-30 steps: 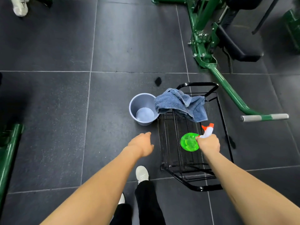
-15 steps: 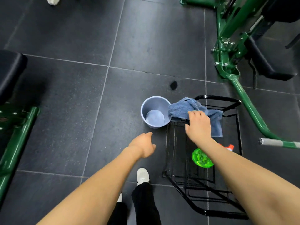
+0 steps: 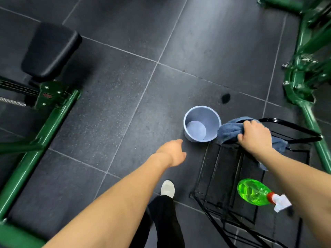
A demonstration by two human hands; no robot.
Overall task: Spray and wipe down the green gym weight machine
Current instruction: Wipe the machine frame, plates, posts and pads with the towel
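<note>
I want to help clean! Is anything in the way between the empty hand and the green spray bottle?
Yes. The black wire cart stands between them: the left hand hangs outside its side, and the spray bottle lies inside it.

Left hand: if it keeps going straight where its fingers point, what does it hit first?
Likely the blue bucket: the left hand points up-right toward its near wall. Depth is unclear, so it could meet the floor first.

fuzzy blue cloth (image 3: pixel 231 130); glossy black wire basket (image 3: pixel 293 127); matt plastic bucket (image 3: pixel 213 119).

You can read no text, brand or number anywhere in this frame. The red mark on the green bracket (image 3: pixel 48 95), left of frame, is too blurred.
</note>
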